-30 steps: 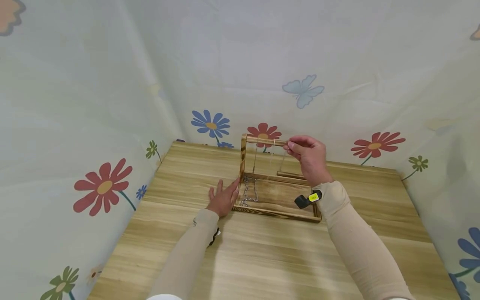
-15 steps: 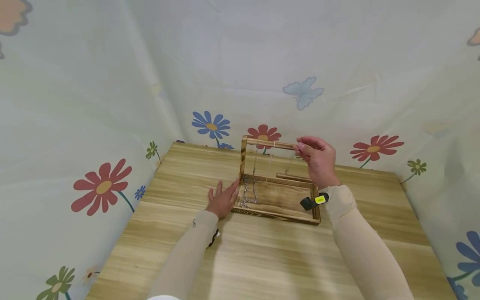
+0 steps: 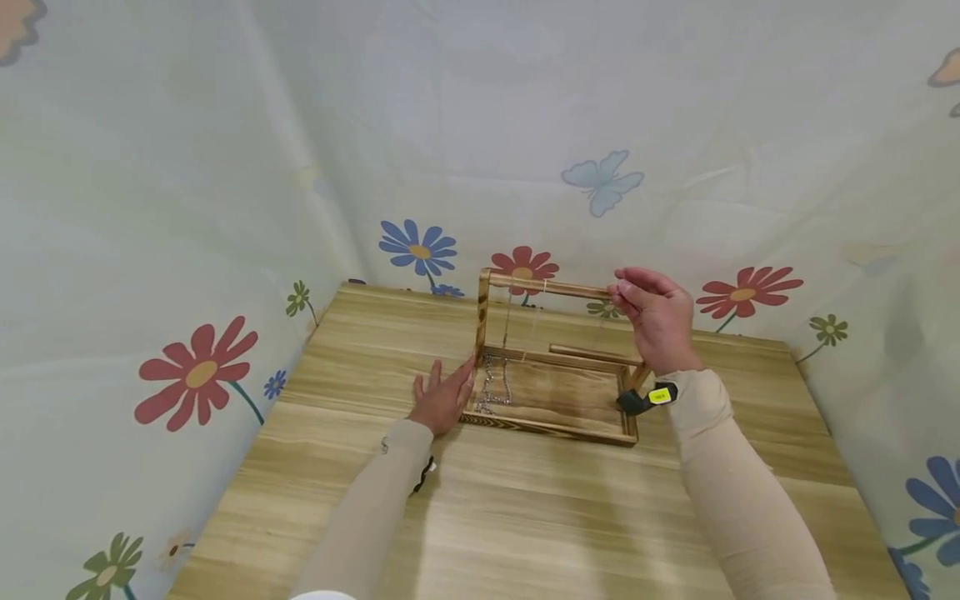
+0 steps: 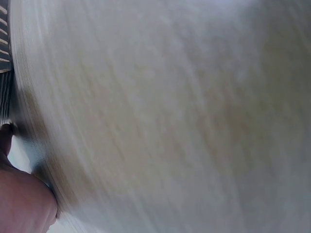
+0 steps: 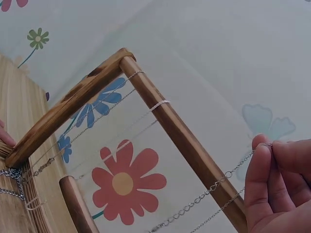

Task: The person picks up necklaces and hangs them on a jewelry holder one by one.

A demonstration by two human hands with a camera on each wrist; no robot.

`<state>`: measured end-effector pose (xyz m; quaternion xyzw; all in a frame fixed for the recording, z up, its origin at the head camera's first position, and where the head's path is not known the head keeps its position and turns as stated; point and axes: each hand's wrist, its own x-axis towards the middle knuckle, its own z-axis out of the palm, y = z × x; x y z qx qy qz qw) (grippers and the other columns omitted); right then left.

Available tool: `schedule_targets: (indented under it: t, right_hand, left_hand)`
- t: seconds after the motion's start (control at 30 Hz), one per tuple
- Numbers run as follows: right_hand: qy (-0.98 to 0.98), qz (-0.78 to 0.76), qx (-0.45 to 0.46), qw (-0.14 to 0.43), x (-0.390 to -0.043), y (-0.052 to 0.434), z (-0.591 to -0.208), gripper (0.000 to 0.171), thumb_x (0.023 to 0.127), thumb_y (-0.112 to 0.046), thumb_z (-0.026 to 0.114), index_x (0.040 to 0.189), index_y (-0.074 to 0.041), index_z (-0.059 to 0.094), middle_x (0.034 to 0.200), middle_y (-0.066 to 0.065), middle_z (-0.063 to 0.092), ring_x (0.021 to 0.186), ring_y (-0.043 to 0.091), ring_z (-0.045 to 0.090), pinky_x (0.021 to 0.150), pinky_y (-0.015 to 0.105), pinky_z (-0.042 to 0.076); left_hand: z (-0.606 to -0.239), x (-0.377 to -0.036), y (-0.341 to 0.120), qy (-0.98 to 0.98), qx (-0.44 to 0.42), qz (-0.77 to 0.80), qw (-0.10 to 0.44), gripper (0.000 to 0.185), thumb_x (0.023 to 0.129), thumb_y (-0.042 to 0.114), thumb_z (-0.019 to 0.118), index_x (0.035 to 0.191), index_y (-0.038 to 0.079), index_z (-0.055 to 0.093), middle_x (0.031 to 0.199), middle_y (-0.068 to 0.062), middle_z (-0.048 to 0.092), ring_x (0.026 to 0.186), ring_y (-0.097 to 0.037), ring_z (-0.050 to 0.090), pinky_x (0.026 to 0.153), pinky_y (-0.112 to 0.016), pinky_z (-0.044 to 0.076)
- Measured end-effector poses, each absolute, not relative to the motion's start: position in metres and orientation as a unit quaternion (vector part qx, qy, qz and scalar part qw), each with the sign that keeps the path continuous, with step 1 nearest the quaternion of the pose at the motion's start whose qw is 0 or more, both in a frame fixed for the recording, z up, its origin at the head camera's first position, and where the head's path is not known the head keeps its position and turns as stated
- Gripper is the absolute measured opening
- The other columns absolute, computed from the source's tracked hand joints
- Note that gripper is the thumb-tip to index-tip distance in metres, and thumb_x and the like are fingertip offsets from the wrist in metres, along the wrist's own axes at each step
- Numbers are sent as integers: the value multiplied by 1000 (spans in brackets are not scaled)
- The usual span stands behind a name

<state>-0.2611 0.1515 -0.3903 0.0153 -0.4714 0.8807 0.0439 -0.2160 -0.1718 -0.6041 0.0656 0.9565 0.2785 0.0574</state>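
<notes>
Chain [image 5: 214, 191] first: I can see my right hand [image 3: 660, 321] pinching a thin silver chain between thumb and fingertips [image 5: 265, 167], held up near the right end of the top bar [image 3: 551, 287] of the wooden stand [image 3: 551, 367]. From the right wrist view the chain runs down from my pinch and crosses in front of that bar; whether it touches the wood I cannot tell. Two other fine chains already drape over the bar [image 5: 170, 121] nearer its left corner, and they sit between my pinch and the left post [image 3: 482, 321], so that stretch of the bar is taken.

My left hand [image 3: 444, 398] lies flat on the table [image 3: 525, 508], fingers spread and relaxed, holding nothing, with its fingertips against the left front corner of the stand's tray base. Just inside that corner a heap of silver chain [image 3: 497, 385] lies on the tray floor. A lower wooden rod [image 3: 588, 353] runs across the back of the stand, under the top bar.

The left wrist view is only a blur of pale surface with a bit of hand [image 4: 22, 204] at its lower left corner. Behind the table hangs a pale cloth [image 3: 600, 179] printed with flowers and a butterfly.
</notes>
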Motion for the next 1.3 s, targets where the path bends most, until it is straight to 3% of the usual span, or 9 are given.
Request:
schedule_targets:
  t: [0.3, 0.57, 0.77, 1.0, 1.3]
  right_hand:
    - [-469, 882, 46, 23, -257, 138, -390, 21, 85, 15, 68, 106, 10, 68, 99, 15, 73, 80, 23, 74, 73, 29, 60]
    - [-471, 882, 29, 16, -260, 106, -395, 22, 85, 14, 69, 107, 11, 67, 98, 15, 72, 82, 25, 75, 76, 31, 60]
    - [-450, 892, 29, 38, -264, 88, -397, 17, 83, 14, 71, 99, 11, 70, 93, 17, 72, 80, 26, 75, 77, 33, 60]
    - [-418, 904, 10, 87, -263, 91, -397, 25, 81, 17, 72, 104, 19, 63, 89, 18, 72, 81, 29, 74, 75, 34, 61]
    - [-400, 911, 10, 104, -264, 121, -393, 17, 80, 18, 71, 95, 12, 70, 89, 20, 73, 78, 28, 75, 69, 32, 61]
  left_hand:
    - [-609, -220, -172, 956, 62, 276, 72, 52, 108, 50, 20, 158, 42, 10, 160, 14, 25, 151, -35, -6, 115, -62, -12]
    - [-606, -217, -173, 954, 65, 285, 70, 53, 108, 48, 21, 159, 38, 14, 161, 12, 26, 151, -37, -5, 114, -63, -13]
    - [-603, -217, -172, 955, 64, 281, 69, 52, 108, 48, 21, 159, 38, 13, 161, 12, 26, 151, -36, -5, 114, -63, -12]
    - [-600, -213, -170, 957, 68, 273, 72, 52, 109, 46, 22, 159, 38, 12, 160, 13, 26, 151, -37, -4, 115, -64, -9]
    - [-601, -215, -172, 955, 66, 281, 65, 52, 109, 45, 23, 159, 39, 13, 160, 14, 25, 151, -37, -4, 114, -63, -11]
